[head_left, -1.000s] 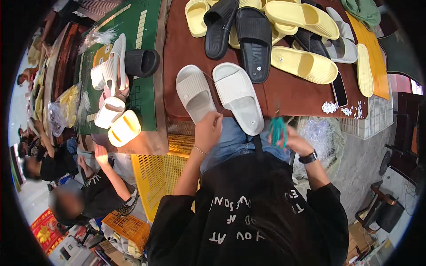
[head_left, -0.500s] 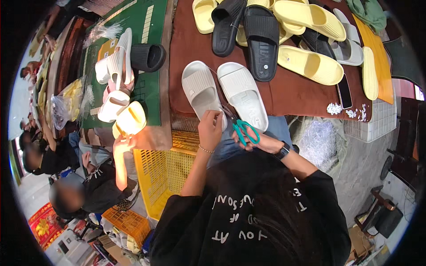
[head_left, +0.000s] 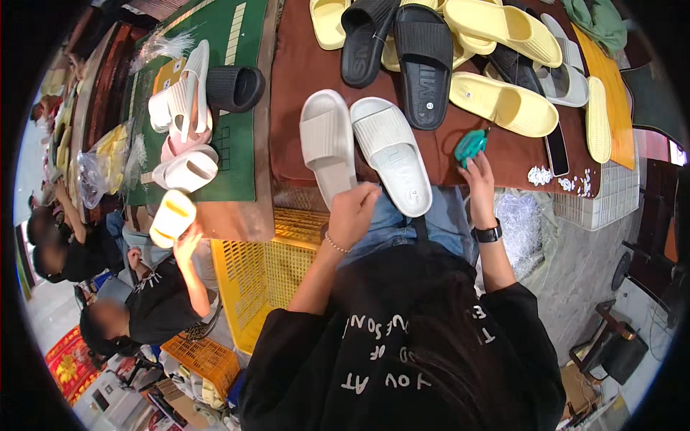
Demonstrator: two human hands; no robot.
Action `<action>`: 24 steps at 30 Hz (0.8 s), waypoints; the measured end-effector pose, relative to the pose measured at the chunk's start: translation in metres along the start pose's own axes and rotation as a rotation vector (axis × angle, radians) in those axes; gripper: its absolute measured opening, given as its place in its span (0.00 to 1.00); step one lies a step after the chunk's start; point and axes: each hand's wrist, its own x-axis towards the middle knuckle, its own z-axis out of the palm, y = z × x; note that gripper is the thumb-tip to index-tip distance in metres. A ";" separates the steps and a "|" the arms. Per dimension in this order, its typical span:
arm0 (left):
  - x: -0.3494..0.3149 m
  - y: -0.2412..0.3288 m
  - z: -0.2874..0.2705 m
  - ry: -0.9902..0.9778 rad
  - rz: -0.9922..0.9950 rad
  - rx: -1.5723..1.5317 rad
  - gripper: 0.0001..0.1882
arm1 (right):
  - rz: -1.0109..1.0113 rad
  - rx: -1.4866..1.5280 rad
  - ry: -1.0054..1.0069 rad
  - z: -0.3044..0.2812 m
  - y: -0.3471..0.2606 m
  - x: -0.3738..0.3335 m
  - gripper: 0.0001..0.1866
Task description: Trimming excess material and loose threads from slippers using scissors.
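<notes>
My left hand (head_left: pixel 353 218) is closed at the heel of a light grey slide sandal (head_left: pixel 327 147), and its fingers cover that end. Beside it, on the brown cloth's front edge, lies the matching slide sandal (head_left: pixel 394 161), toe pointing away from me. To the right, my right hand (head_left: pixel 481 185) reaches over the cloth with its fingertips at the teal handles of a pair of scissors (head_left: pixel 471 146). The scissors' blades point away, toward a pale yellow slide sandal (head_left: pixel 503 104). A black slide sandal (head_left: pixel 422 72) lies behind the grey pair.
A phone (head_left: pixel 558 149) and small white bits (head_left: pixel 540 176) lie right of the scissors. A yellow crate (head_left: pixel 248 280) stands at my left. Beyond it, a co-worker's hand (head_left: pixel 188 243) holds a yellow slide sandal (head_left: pixel 172 218) beside a green-topped table (head_left: pixel 233 154). Clear plastic strands (head_left: pixel 514 230) fill a bag at right.
My right hand has moved right and away with the scissors, leaving the grey pair. My left hand has shifted to the sandal's heel, and that sandal stands straighter. The co-worker's yellow sandal moved lower left.
</notes>
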 end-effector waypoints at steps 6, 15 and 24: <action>0.035 -0.073 -0.035 0.491 0.021 0.277 0.07 | -0.360 -0.184 -0.071 0.026 0.001 -0.026 0.27; -0.028 0.007 -0.032 -0.466 -0.022 -0.054 0.10 | -0.350 -0.318 -0.833 0.075 -0.041 -0.071 0.24; -0.021 0.016 0.013 -0.063 -0.121 -0.450 0.09 | -0.143 -0.286 -0.535 -0.028 0.006 -0.079 0.13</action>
